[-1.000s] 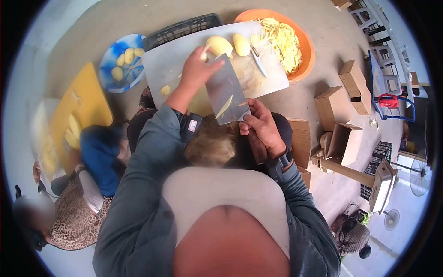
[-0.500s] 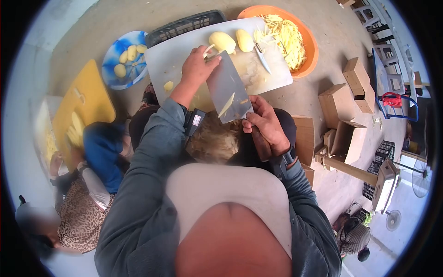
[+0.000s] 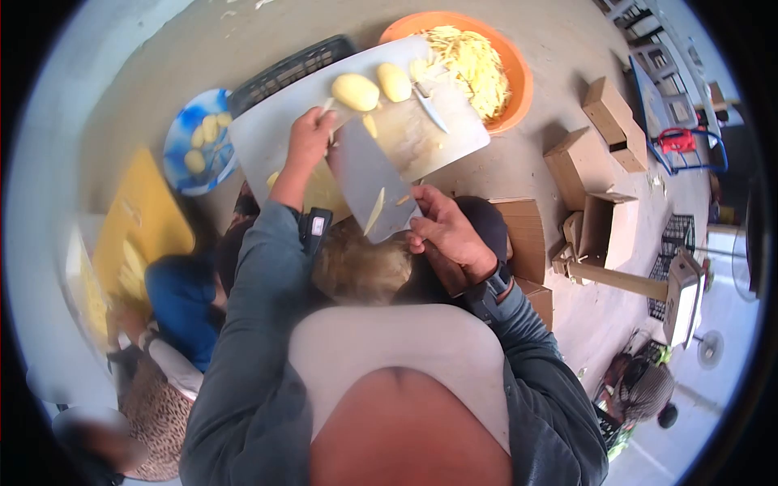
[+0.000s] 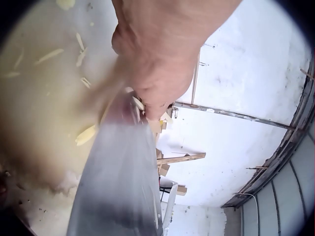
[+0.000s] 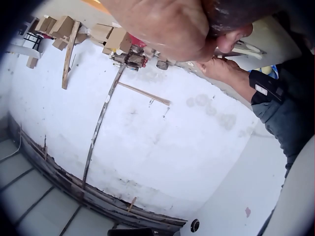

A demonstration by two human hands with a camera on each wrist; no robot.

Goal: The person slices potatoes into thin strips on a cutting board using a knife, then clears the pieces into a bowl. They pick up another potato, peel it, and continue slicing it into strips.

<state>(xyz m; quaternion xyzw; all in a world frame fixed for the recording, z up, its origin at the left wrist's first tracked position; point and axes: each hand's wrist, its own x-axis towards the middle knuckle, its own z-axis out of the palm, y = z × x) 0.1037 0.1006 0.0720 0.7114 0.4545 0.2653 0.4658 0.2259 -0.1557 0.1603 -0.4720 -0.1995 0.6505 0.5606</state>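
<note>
In the head view my right hand (image 3: 454,231) grips the wooden handle of a cleaver (image 3: 369,174), its wide blade angled up over the cutting board (image 3: 438,146). A potato slice clings to the blade. My left hand (image 3: 304,146) is at the blade's far end, with a pale potato strip between its fingers. The left wrist view shows this hand (image 4: 157,64) close against the blade (image 4: 118,177), with thin strips beside the fingertips. Two peeled potatoes (image 3: 355,92) (image 3: 394,82) and a small knife (image 3: 431,109) lie on the board.
An orange basin (image 3: 523,85) of potato strips stands beyond the board's right end. A black crate (image 3: 292,73) and a blue-white basin (image 3: 174,154) with potatoes are at the left. Another person works by a yellow board (image 3: 146,211); cardboard boxes (image 3: 579,166) stand at the right.
The head view has shifted, moving the board and basins leftward. My left hand has drawn slightly toward my body along the blade; my right hand keeps its grip on the cleaver.
</note>
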